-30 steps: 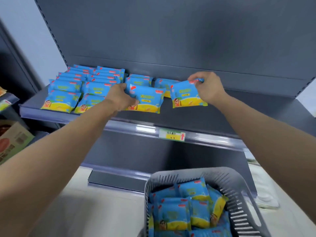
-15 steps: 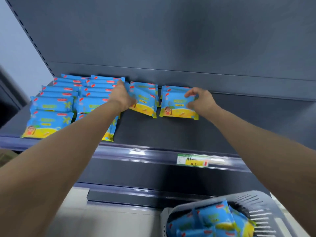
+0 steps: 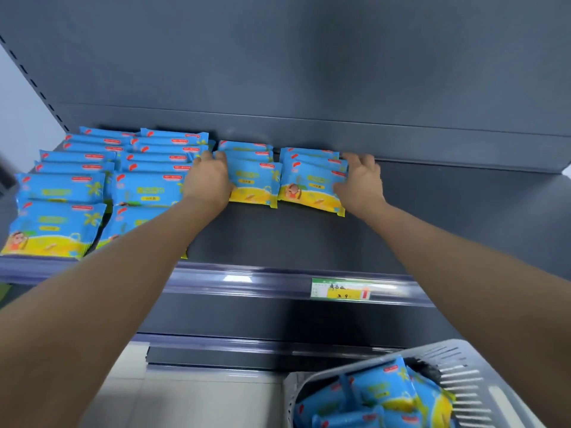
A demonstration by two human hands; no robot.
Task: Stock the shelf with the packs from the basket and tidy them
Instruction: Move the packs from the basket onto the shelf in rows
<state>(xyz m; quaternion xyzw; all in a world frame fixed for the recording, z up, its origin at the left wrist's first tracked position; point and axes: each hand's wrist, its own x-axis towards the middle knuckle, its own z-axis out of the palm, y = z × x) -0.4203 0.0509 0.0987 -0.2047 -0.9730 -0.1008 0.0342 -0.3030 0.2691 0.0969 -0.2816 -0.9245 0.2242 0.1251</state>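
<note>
Blue and yellow snack packs lie in rows on the dark grey shelf (image 3: 293, 239). My left hand (image 3: 210, 180) grips the left edge of the front pack (image 3: 255, 185) of the third row, fingers reaching toward the packs behind it. My right hand (image 3: 360, 183) holds the right edge of the front pack (image 3: 309, 188) of the fourth row, thumb on top. Both short rows sit against the shelf's back wall. Two long rows (image 3: 65, 193) fill the left side up to the front lip. The grey basket (image 3: 463, 359) at lower right holds several more packs (image 3: 380, 393).
A price tag (image 3: 340, 290) is clipped on the shelf's front rail. Bare shelf surface stretches in front of the two short rows and to the right of my right hand. A lower shelf edge (image 3: 247, 353) and pale floor lie below.
Both hands have pushed their packs further back onto the short rows near the back wall. The view has moved closer to the shelf, and the basket has dropped toward the lower right corner.
</note>
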